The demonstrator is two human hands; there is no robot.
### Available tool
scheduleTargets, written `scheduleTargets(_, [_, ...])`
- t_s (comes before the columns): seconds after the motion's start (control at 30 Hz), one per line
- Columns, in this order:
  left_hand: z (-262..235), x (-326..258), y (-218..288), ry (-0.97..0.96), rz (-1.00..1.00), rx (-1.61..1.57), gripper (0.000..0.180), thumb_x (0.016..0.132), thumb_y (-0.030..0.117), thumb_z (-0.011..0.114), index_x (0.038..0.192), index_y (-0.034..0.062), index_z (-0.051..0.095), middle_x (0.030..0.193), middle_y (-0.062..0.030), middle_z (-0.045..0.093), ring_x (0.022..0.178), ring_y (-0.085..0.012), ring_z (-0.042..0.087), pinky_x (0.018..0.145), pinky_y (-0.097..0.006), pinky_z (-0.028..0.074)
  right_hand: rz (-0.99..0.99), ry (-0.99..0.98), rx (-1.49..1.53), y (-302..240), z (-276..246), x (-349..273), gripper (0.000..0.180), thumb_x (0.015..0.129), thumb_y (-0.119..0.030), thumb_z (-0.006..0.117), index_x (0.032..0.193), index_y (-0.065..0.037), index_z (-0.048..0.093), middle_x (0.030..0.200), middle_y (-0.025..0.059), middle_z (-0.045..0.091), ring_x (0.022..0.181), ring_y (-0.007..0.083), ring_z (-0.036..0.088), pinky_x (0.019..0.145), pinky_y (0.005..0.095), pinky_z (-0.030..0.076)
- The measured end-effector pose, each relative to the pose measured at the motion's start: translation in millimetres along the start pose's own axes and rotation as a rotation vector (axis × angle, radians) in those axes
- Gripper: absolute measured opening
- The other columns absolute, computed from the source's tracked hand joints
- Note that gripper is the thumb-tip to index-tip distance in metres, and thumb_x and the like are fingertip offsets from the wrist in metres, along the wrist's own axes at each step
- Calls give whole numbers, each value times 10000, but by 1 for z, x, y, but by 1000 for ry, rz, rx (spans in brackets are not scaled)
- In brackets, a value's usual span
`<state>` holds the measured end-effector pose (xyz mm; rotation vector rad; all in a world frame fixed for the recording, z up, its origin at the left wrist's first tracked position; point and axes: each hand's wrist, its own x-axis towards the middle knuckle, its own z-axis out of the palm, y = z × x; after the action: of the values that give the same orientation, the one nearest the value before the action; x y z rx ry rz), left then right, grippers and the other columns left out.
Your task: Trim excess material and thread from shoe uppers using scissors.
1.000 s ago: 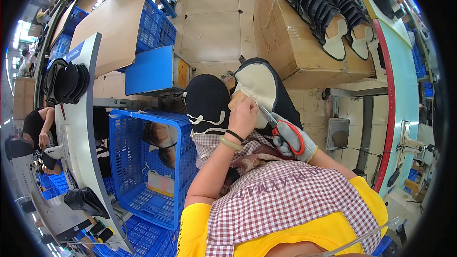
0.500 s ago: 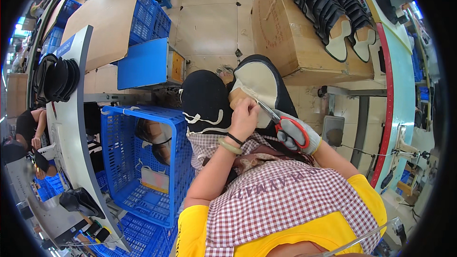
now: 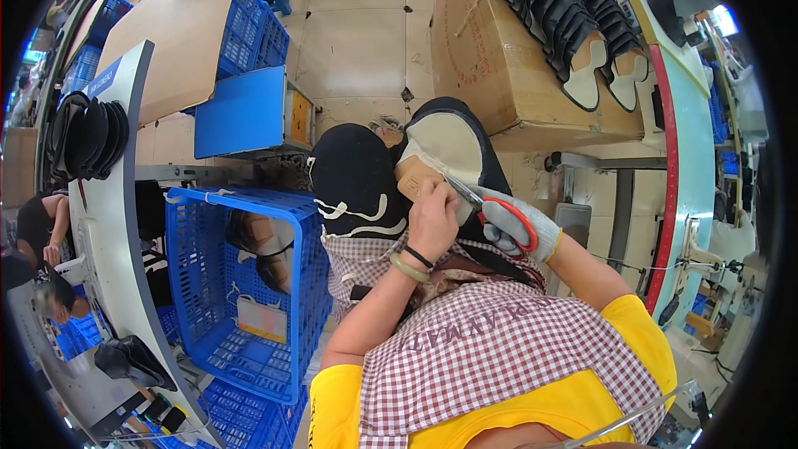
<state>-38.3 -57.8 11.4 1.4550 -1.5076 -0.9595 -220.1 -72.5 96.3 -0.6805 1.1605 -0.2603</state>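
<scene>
Across my right knee lies a shoe upper, cream with a tan part at its near left end. My bare left hand pinches its near edge, fingertips together. In my right hand, which wears a grey glove, is a pair of scissors with red handles. Its blades point up and left along the upper, just right of my left fingers. Whether the blade tips are apart is too small to tell. Pale trimmings lie on the black cloth over my left knee.
A blue crate with shoe pieces inside stands at my left, beside a grey bench. Ahead right, rows of black uppers rest on a cardboard box. A red-edged table runs along the right. Another person is at far left.
My left hand has shifted slightly right and nearer to me, uncovering more of the tan part. The scissors stay close beside it. The whole view has drifted a little.
</scene>
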Motion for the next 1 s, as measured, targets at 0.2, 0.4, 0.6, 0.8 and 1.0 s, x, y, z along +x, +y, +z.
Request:
scheduleTargets(0.2, [-6, -1, -2, -93, 22, -66, 98, 747, -17, 597, 801, 6, 519, 914, -165, 515, 830, -386, 542, 692, -432, 447, 63, -23, -12, -6, -1, 7, 545, 946, -380, 496, 1437, -195, 348, 703, -15, 517, 453, 42, 399, 392, 184, 323])
scheduleTargets(0.4, [-13, -1, -4, -187, 82, -138, 106, 743, -10, 612, 800, 11, 526, 940, -141, 506, 831, -338, 560, 711, -382, 463, 105, 19, -3, -11, 3, 10, 443, 928, -379, 534, 1302, -156, 458, 706, -11, 522, 452, 50, 409, 389, 187, 321])
scheduleTargets(0.6, [-16, -2, -2, -300, 242, -124, 120, 720, -17, 633, 783, 22, 539, 929, -123, 520, 841, -326, 561, 722, -368, 463, 72, 46, 35, -8, 3, 25, 369, 912, -384, 578, 1185, -143, 518, 695, -5, 534, 444, 54, 419, 380, 195, 326])
scheduleTargets(0.8, [-14, 2, -16, -230, 204, -355, 92, 808, 68, 627, 789, 22, 550, 822, -111, 550, 749, -273, 605, 633, -339, 494, 135, 53, 23, -17, 9, 25, 343, 910, -368, 584, 1168, -146, 538, 679, -15, 512, 452, 55, 422, 387, 192, 332])
scheduleTargets(1.0, [-20, 38, -11, -97, -630, -620, 283, 927, 237, 563, 859, -34, 519, 633, -80, 552, 404, -153, 561, 323, -257, 430, 13, 77, -202, -11, 23, 21, 437, 927, -350, 536, 1316, -164, 470, 685, -26, 502, 457, 40, 415, 399, 189, 357])
